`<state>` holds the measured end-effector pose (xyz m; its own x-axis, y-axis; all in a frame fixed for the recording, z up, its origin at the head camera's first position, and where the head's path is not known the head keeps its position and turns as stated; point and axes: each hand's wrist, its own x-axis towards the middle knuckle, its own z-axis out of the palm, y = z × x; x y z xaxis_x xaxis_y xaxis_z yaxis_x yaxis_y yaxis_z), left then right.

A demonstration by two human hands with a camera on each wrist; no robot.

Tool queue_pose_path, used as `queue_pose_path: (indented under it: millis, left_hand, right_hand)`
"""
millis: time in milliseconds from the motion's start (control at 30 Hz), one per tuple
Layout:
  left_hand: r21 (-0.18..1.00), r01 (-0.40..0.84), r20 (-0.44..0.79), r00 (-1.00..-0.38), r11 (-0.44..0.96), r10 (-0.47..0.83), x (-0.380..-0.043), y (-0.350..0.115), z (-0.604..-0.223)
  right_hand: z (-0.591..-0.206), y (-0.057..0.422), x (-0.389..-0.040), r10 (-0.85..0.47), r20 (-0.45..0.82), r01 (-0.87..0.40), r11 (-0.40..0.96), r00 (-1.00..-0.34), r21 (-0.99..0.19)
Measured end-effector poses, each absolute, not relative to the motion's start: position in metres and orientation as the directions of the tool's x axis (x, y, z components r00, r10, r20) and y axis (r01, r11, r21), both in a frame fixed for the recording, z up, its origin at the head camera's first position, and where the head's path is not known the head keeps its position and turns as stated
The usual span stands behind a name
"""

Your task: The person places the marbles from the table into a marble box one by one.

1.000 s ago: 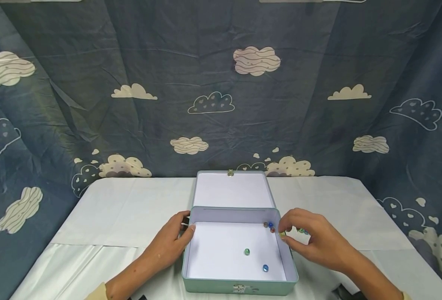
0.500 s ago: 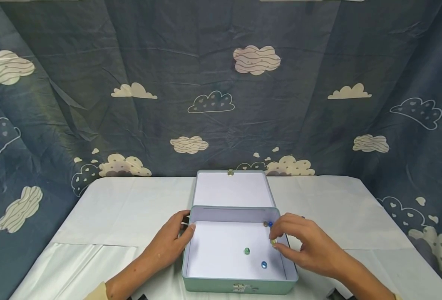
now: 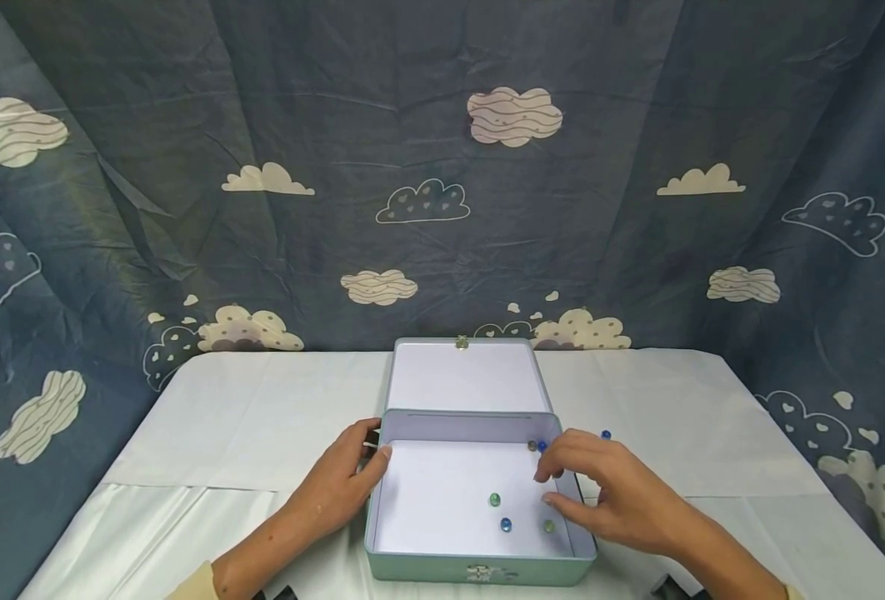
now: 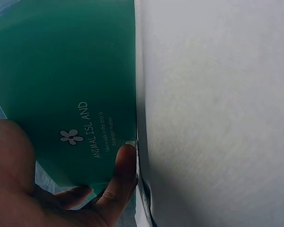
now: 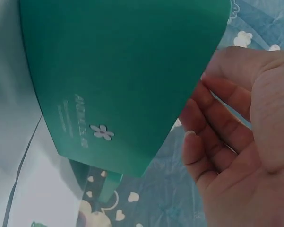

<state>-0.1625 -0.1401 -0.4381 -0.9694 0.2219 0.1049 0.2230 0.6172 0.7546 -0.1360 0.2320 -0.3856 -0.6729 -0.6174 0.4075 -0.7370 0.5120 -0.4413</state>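
My right hand [image 3: 611, 492] reaches over the right rim of the box, its grip parted: I see a gap between the thumb and the curved fingertips. On the box floor, nearer me than that thumb, I have a yellow-green marble [image 3: 549, 527]. My left hand [image 3: 341, 483] grips the left wall of the green metal box [image 3: 420, 568], thumb over the rim and fingers outside it.

Farther in, I count a green marble [image 3: 495, 500] near the middle of the box floor and a light-blue marble [image 3: 506, 525] just on my side of it. By the far right corner sit a brown marble [image 3: 532, 446] and a dark-blue marble [image 3: 542, 447], close together. Outside the box, a blue marble [image 3: 606, 435] lies on the surface [image 3: 225, 425], just beyond my right hand; I can't tell what else that hand hides.

The lid [image 3: 468, 375] is folded back on the far side, a small clasp [image 3: 462, 342] at its far edge, and a latch [image 3: 491, 573] sits on the box's front. My wrist views show the green sides up close, the left one printed with a white flower [image 4: 72, 137] and lettering [image 4: 89, 130] reading "ANIMAL ISLAND". Behind the white-covered surface I get a dark blue curtain [image 3: 412, 83] patterned with clouds.
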Motion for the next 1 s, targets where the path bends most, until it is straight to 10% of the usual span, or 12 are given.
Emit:
queue_pose_path:
  millis: [1000]
  left_hand:
    - [0.755,0.216,0.093,-0.970,0.619,0.225,-0.163,-0.140,-0.439]
  right_hand:
    - [-0.399,0.289,-0.175,-0.418,0.436,-0.579,0.734,-0.797,-0.355]
